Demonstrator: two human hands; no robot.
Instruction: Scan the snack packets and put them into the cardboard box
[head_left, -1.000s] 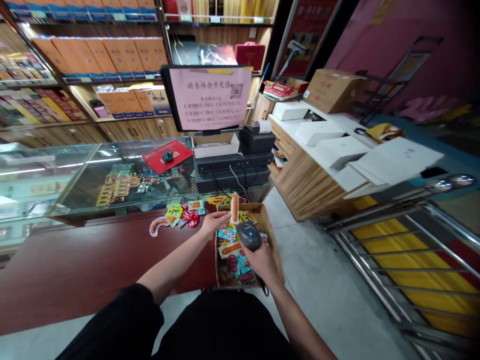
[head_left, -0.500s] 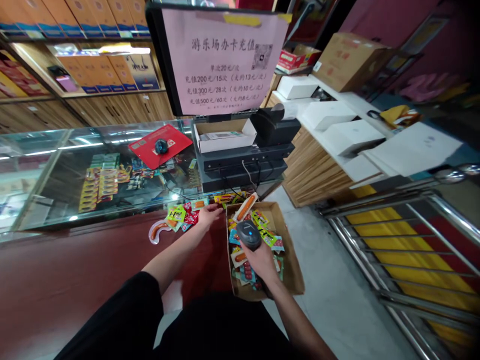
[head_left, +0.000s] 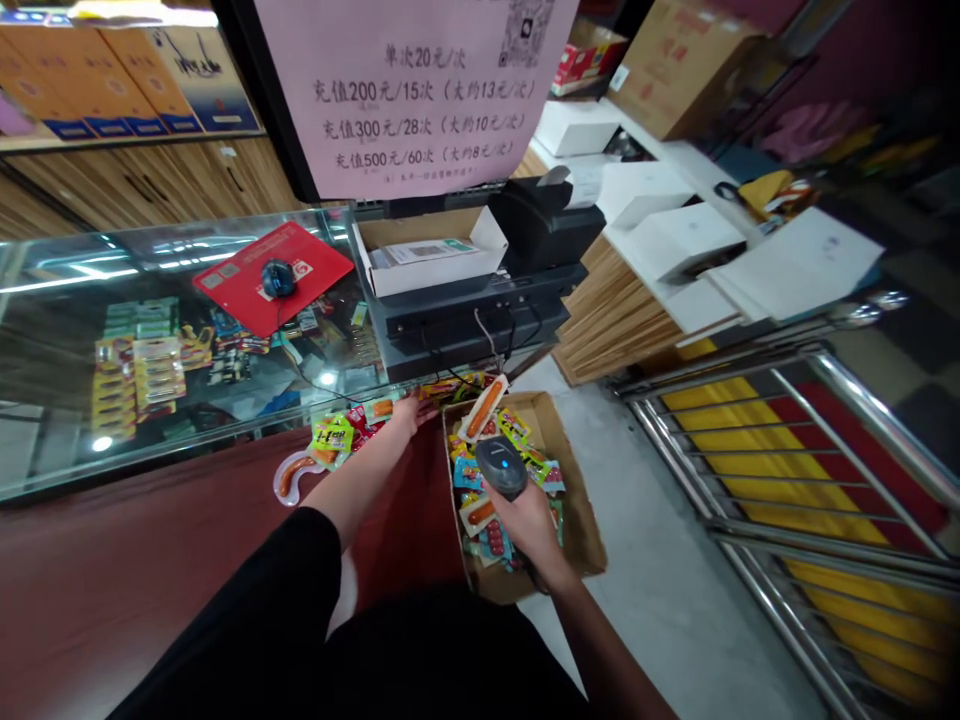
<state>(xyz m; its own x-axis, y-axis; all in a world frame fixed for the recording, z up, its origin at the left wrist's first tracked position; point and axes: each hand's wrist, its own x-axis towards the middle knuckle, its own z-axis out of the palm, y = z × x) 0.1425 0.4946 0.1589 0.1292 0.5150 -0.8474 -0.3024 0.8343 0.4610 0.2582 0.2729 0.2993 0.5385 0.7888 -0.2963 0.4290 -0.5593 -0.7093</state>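
My right hand [head_left: 527,515] is wrapped round the handle of a black barcode scanner [head_left: 501,466] with a small blue light. The scanner is over a shallow cardboard box [head_left: 576,480] of packaged snacks, among them a wrapped sausage [head_left: 486,408] lying across the far rim. My left hand [head_left: 414,410], fingers stretched out, is left of the box at the glass counter's near edge. It is close to yellow snack packets [head_left: 442,388]; its fingertips partly blend in with them. To its left lie a green packet [head_left: 332,436], red packets [head_left: 361,424] and a curved sausage pack [head_left: 294,474].
Behind my hands stand a screen with a pink paper sign [head_left: 420,110], an open white box [head_left: 439,275] and a dark till unit [head_left: 480,318]. On the glass counter [head_left: 45,330] is a mouse [head_left: 277,278] on a red mat [head_left: 315,262]. A metal railing [head_left: 720,530] stands right.
The view has tilted down and come closer to the counter. My left hand has shifted slightly towards the yellow packets. My right hand keeps the scanner over the box.
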